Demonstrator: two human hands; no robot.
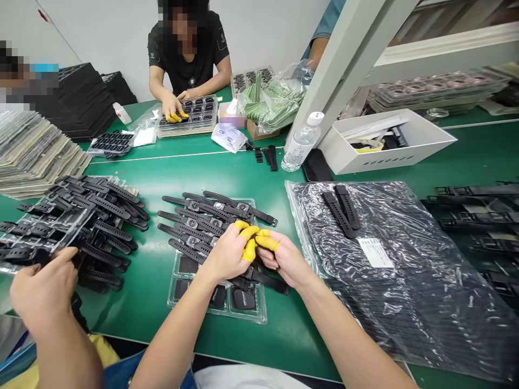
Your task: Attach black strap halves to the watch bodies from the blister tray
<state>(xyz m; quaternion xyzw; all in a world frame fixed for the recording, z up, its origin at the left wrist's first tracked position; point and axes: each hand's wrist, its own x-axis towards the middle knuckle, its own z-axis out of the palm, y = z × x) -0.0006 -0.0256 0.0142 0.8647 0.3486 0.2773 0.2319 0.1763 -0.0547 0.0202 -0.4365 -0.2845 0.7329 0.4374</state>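
My left hand [231, 251] and my right hand [281, 257] meet over a clear tray [259, 316], both with yellow finger cots. Their fingers are pinched together around a small dark piece, apparently part of a black watch strap [258, 237]; most of it is hidden by the fingers. Black smartwatches [217, 207] with straps lie in rows at the tray's far side, sensor backs up. Closer to me, the tray's pockets hold square black pieces [243, 298]. Another strap [270, 281] extends below my right hand, toward the right.
On the left, a co-worker's hand [44, 286] touches a tray piled with strapped watches [101, 205]. Two loose straps [344, 210] lie on a large plastic-wrapped pack [405, 281] at right. A bottle [302, 141] and white box [385, 143] stand behind. Another person [190, 54] sits opposite.
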